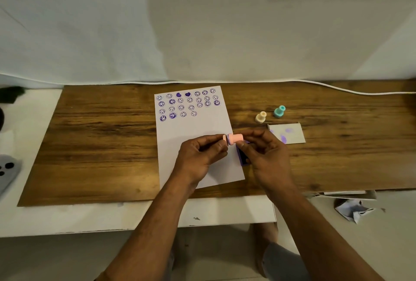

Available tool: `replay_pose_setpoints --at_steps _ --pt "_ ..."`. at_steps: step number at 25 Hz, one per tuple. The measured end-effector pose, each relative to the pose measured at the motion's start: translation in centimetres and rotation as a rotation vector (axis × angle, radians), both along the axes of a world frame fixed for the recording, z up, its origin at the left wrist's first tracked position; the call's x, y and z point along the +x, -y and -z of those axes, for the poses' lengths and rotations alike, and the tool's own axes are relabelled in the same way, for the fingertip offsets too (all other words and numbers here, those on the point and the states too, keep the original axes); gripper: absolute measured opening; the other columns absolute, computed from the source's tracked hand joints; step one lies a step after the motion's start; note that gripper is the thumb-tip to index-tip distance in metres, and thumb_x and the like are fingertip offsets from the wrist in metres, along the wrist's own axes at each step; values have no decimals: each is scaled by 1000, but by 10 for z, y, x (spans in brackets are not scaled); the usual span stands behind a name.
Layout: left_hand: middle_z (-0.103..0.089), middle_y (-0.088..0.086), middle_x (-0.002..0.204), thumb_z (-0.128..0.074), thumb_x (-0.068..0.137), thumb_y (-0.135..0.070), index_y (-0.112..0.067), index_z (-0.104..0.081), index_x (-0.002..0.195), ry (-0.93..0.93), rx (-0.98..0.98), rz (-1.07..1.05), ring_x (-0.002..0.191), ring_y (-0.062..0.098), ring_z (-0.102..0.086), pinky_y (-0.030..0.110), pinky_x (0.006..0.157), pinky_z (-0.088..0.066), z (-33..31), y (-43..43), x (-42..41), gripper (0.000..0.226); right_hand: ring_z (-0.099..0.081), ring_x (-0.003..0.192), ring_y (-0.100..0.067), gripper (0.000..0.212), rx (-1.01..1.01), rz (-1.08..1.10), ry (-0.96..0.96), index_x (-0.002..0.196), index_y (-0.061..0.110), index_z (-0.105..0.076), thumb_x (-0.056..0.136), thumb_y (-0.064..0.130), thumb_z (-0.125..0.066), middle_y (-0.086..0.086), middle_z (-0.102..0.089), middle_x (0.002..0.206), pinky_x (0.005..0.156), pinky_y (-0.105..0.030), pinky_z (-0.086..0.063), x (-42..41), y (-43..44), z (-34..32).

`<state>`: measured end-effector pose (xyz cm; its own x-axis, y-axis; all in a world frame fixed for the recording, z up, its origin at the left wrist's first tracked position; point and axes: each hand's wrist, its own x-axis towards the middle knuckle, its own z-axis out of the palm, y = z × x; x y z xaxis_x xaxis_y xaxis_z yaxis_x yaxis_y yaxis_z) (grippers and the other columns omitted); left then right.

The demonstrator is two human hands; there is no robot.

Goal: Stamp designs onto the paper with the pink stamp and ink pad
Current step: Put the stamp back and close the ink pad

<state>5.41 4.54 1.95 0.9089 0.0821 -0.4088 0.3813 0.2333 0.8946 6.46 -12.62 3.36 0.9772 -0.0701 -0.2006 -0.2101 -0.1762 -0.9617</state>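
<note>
Right hand (265, 156) pinches small pink plastic stamp (236, 138); left hand (200, 156) pinches its pink cap (224, 137), over white stamped paper sheet (193, 132), purple ink pad (242, 156) beneath.

The pink stamp (236, 138) is lying sideways up in the air, pinched at its handle end by the right hand (265, 156), with the inked purple face pointing toward the left hand (202, 156). A small pink cap (224, 137) sits in the left fingertips, just off that face. The ink pad (242, 156) is a purple-edged block with a dark pad, right under the right hand's fingers, mostly hidden. The paper (193, 136) lies flat below both hands, white, with rows of purple smiley prints and two hearts on its far half.
</note>
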Motion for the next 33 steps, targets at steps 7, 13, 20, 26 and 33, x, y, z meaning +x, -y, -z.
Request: replay_pose_setpoints --at_steps 7,13,20,26,33 --pt "-81 4 108 -76 88 -10 -22 -81 104 -2 -11 9 99 22 -77 32 85 -63 0 4 0 21 -74 99 0 21 -1 -40 1 104 31 -75 86 21 -80 14 -80 103 85 -23 -62 2 6 0" --pt "-82 3 104 -76 87 -9 -18 -81 103 3 -42 -15 97 23 -78 26 78 -62 1 2 0 19 -75 97 -4 22 -24 -68 -52 103 30 -76 82 27 -81 11 -80 103 89 -37 -63 2 5 -1" --pt "-82 2 101 -78 85 -7 -18 -81 101 37 -14 -30 96 21 -78 26 77 -62 2 4 0 20 -75 97 -5 22 7 -57 -106 106 27 -76 85 22 -81 8 -80 105 90 -39 -63 4 4 -4" --pt "-79 -14 100 -78 88 -29 -26 -78 116 66 288 1 88 8 -77 20 82 -59 7 12 4 29 -69 97 -7 21 -240 109 60 111 34 -72 91 32 -79 14 -75 108 75 -22 -55 16 4 -2" --pt "-68 -21 96 -81 86 -30 -29 -75 119 149 669 97 87 -8 -65 -3 68 -45 19 16 -3 34 -65 93 -22 25 -768 73 191 117 25 -71 94 34 -76 -2 -74 103 69 -42 -62 34 14 33"
